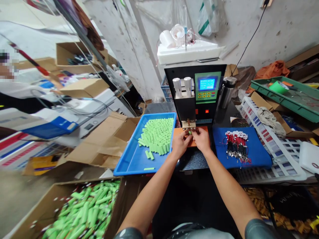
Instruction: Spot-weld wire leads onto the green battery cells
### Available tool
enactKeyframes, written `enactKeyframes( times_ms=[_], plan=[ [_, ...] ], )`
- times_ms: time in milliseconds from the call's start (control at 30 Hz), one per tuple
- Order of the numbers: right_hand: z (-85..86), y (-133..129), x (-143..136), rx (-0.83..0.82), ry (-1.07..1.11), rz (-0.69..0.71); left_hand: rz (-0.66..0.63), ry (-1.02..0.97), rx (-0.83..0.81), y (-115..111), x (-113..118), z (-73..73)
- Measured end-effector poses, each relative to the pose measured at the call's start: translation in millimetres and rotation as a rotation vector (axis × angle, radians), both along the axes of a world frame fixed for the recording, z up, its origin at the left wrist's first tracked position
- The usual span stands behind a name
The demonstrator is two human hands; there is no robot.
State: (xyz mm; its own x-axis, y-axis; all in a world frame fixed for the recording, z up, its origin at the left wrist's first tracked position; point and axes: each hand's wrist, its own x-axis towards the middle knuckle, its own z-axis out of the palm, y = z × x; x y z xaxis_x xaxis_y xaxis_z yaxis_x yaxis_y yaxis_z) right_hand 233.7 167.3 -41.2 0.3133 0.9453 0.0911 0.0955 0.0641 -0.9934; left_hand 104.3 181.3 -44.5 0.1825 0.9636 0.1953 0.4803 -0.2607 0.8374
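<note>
A black machine (184,109) with a lit blue screen stands in the middle. At the tips of its electrodes, both my hands meet around a small green cell (190,132), of which only an end shows. My left hand (181,142) has its fingers closed on the cell from the left, and my right hand (201,138) pinches at it from the right. Left of them lies a blue tray (129,164) with many green cells (157,134). Red and black wire leads with white connectors (236,146) lie on a blue mat (261,154) to the right.
A cardboard box (27,215) of wired green cells stands at the lower left. A white plastic basket (286,166) and a green tray (299,108) are on the right. Behind the machine is a metal flask (226,93). A person's arm (53,81) shows at far left.
</note>
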Motion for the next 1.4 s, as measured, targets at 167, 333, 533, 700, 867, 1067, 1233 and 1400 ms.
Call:
enactKeyframes(
  times_ms=[167,333,533,700,867,1067,1233,1400],
  plan=[
    [-0.5,0.2,0.1,-0.005,-0.026,0.002,0.016,0.029,-0.006,0.2,0.6,0.4],
    [-2.4,0.6,-0.1,0.023,-0.070,-0.024,0.016,0.007,0.006,-0.2,0.8,1.2],
    [-4.2,2.0,-0.3,0.031,-0.098,-0.027,0.022,0.011,-0.013,-0.2,0.9,1.0],
    [-1.6,0.6,-2.1,0.052,-0.074,-0.020,0.019,0.002,-0.013,-0.3,0.1,1.0],
    [0.3,-0.7,-3.0,0.053,-0.094,-0.025,0.012,0.018,-0.013,-1.2,-0.3,2.7],
    [0.0,-0.6,-2.9,0.050,-0.092,-0.024,0.024,0.026,-0.025,-1.0,-0.2,2.6],
    [-3.5,-0.2,-2.4,0.040,-0.042,-0.007,0.014,0.026,-0.020,-0.9,0.4,2.8],
    [-6.5,1.1,-0.5,0.003,0.011,0.015,0.033,0.018,-0.012,-3.0,1.6,3.3]
  ],
)
